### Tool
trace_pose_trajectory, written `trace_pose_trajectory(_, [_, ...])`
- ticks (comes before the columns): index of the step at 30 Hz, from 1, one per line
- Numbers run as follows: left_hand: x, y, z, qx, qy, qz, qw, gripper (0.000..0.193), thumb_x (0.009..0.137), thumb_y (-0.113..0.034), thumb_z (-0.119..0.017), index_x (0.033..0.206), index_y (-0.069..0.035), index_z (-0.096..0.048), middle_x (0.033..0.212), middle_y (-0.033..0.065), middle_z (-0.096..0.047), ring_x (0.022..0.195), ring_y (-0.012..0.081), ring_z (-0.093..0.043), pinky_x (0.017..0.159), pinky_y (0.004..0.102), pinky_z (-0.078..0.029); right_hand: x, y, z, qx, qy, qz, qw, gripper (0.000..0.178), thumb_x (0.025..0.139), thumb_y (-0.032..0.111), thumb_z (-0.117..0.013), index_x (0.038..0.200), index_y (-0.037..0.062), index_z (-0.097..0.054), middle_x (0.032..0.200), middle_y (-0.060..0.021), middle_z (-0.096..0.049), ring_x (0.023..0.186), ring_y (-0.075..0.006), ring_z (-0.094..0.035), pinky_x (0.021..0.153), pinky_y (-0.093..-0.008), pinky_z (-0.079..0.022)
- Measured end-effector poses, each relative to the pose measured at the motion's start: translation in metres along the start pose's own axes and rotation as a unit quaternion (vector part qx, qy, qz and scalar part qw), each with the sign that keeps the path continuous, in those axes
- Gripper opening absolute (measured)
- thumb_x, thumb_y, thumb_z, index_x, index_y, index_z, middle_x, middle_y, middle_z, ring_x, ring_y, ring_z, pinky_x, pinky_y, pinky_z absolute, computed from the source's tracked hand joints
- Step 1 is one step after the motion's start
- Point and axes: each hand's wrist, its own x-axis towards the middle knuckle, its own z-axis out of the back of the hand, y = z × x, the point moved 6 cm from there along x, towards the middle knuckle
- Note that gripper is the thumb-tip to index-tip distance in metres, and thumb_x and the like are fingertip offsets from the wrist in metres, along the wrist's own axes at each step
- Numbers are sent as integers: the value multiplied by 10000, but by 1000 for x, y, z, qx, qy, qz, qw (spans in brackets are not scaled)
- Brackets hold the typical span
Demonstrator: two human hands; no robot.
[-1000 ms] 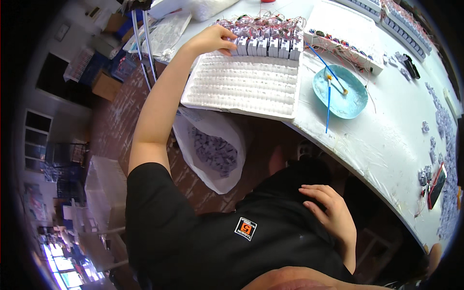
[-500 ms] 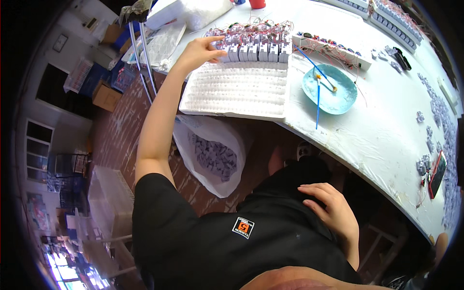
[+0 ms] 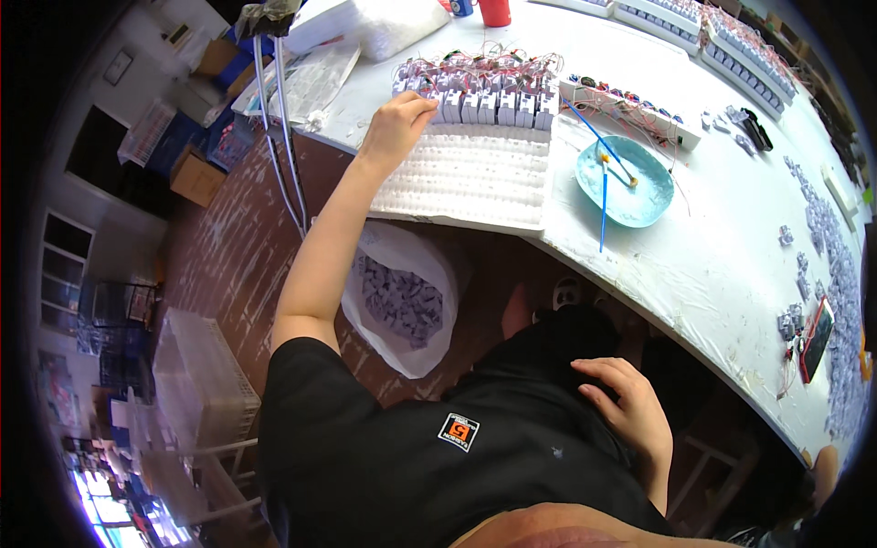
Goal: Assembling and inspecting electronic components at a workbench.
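Observation:
My left hand [image 3: 396, 128] is over the left side of a white foam tray [image 3: 466, 178] with ridged rows. Its fingertips are pinched together at the left end of a row of small grey plastic units [image 3: 489, 108]; whatever lies between them is hidden. Thin red wires [image 3: 493, 64] tangle over the rows behind. Low on my lap, my right hand [image 3: 630, 406] rests with its fingers stretched out and nothing in it.
Right of the tray stands a light blue bowl [image 3: 653, 205] with two blue-handled brushes. Beyond it is a white foam strip [image 3: 671, 128] with wired parts. A phone-like device [image 3: 818, 340] lies near many grey pieces [image 3: 845, 320]. Below hangs a white bag [image 3: 422, 361] of grey pieces.
My left hand has moved slightly right and nearer to me, and its spread fingers have closed into a pinch. My right hand stays on my lap. The view has shifted a little.

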Motion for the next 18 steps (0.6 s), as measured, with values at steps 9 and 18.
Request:
trace_pose_trajectory(9, [-1,-11,-13,70,-34,-16,997,101,886,-65,-690,984,-54,-710,890,112,-653,808,317,-678,695,376,-543,8,-3,-3,-1,13,-9,1000,291,891,140,-704,1169,57,-681,1129,-109,-691,1066,-289,-638,924,-373,-513])
trace_pose_trajectory(18, [1,-12,-14,67,-27,-10,997,85,902,-85,-682,954,-21,-705,918,125,-667,816,324,-679,711,385,-540,4,10,-2,17,11,22,1000,292,895,146,-703,1174,62,-679,1126,-109,-681,1054,-292,-636,913,-379,-514])
